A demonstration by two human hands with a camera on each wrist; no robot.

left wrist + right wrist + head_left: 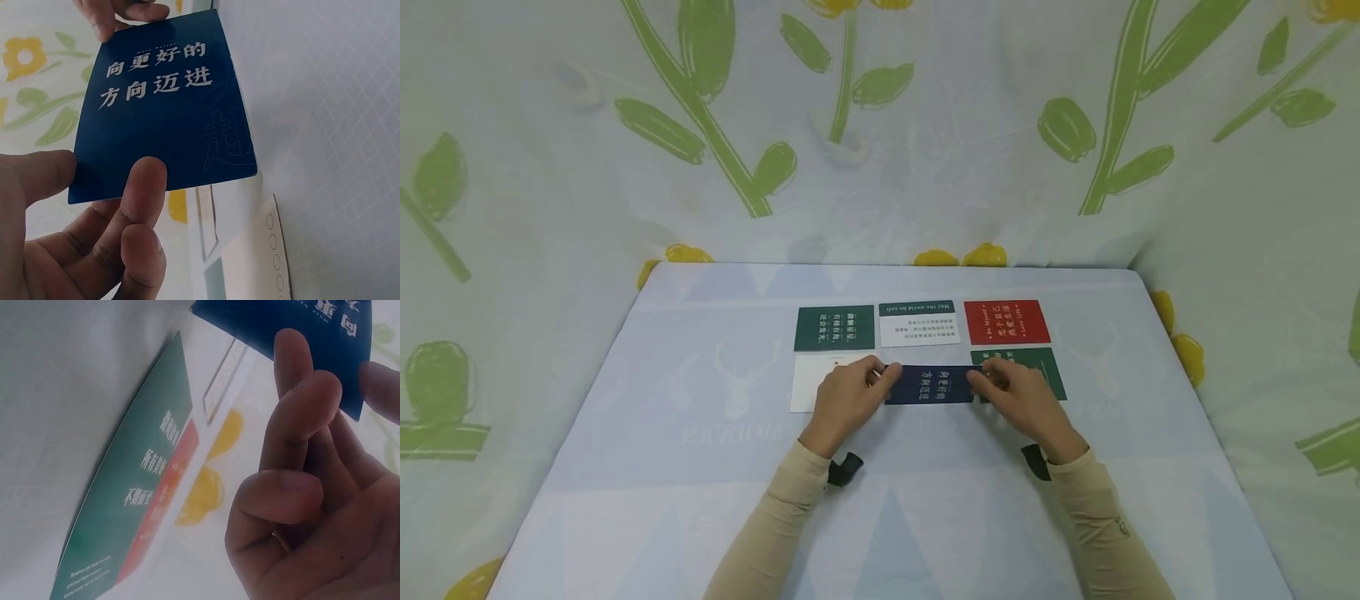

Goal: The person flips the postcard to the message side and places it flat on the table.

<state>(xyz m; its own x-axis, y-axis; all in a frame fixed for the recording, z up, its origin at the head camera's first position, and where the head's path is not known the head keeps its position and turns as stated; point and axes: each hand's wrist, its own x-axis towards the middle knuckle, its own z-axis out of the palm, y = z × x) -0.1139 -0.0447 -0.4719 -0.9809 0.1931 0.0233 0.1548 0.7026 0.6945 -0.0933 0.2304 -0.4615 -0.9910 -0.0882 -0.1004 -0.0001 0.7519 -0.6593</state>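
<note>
Dark blue rectangular paper card with white Chinese characters (pixel 930 385): held up off the table (pixel 880 517), which has a white and pale blue printed surface, at centre. Left hand (pixel 853 393) pinches its left end, fingers and thumb grasping; right hand (pixel 1026 398) does the same at the right end. Blue card sits raised and tilted in both wrist views.

Far row, left to right: green rectangular paper card with white characters (pixel 834 328), white paper card with a green band on its far edge (pixel 919 325), red paper card with white lettering (pixel 1007 322). Near row: plain-looking white paper card (pixel 808 385) at left, partly behind left hand; second green paper card (pixel 1052 375) at right, partly behind right hand. Blue card is between these two. Both forearms in beige sleeves (pixel 775 521).
</note>
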